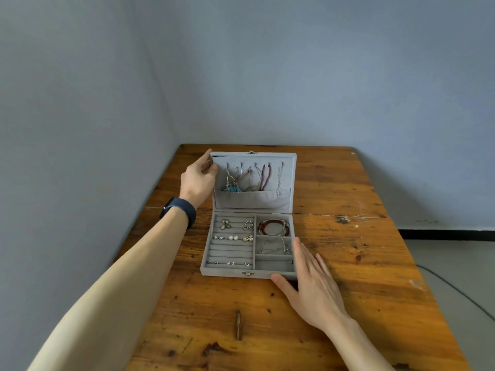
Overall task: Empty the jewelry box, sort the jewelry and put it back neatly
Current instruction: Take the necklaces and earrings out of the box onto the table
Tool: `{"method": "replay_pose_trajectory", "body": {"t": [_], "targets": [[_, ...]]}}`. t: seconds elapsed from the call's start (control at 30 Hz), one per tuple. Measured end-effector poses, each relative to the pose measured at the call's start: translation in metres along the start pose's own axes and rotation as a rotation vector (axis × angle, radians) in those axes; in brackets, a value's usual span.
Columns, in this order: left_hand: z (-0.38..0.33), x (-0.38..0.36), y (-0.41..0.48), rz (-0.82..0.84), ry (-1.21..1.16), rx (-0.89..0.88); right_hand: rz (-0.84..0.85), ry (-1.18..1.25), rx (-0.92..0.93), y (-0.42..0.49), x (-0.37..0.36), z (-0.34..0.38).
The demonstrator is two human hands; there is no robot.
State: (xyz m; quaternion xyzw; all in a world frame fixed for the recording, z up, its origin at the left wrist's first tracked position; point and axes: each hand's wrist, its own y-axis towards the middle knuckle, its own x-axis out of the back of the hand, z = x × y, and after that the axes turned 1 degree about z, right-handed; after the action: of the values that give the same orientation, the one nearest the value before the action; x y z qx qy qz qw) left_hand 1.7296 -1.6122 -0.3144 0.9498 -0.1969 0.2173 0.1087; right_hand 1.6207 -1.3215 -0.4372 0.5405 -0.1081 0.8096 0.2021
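Note:
A grey velvet jewelry box [227,273] stands open on the wooden table. My left hand [197,178] grips the left edge of its upright lid [290,180]. Several necklaces [263,178] hang from hooks inside the lid above a fabric pocket. Earrings and rings [233,237] sit in the ring rolls on the left of the tray. A red bead bracelet [273,226] lies in the top right compartment and thin silver bangles [274,247] in the one below. My right hand [312,285] rests flat against the box's front right corner, fingers straight.
The wooden table [361,263] fills the lower view, with walls close behind and to the left. A small brown sliver [238,325] lies on the table near me. A cable [460,293] runs over the floor at right.

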Motion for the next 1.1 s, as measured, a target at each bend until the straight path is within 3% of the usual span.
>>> {"method": "replay_pose_trajectory", "body": {"t": [0.23, 0.4, 0.6, 1.1], "targets": [[0.018, -0.003, -0.026, 0.151, 0.046, 0.058, 0.093, 0.110, -0.057, 0.005, 0.019, 0.013], [0.057, -0.011, -0.094, 0.147, 0.317, -0.001, -0.171, 0.179, 0.025, 0.043, 0.049, 0.044], [0.085, -0.021, -0.140, 0.156, 0.576, -0.071, -0.220, 0.212, 0.080, 0.114, 0.069, 0.097], [0.094, -0.025, -0.148, 0.117, 0.577, -0.065, -0.195, 0.002, -0.183, 0.195, 0.072, 0.141]]}}
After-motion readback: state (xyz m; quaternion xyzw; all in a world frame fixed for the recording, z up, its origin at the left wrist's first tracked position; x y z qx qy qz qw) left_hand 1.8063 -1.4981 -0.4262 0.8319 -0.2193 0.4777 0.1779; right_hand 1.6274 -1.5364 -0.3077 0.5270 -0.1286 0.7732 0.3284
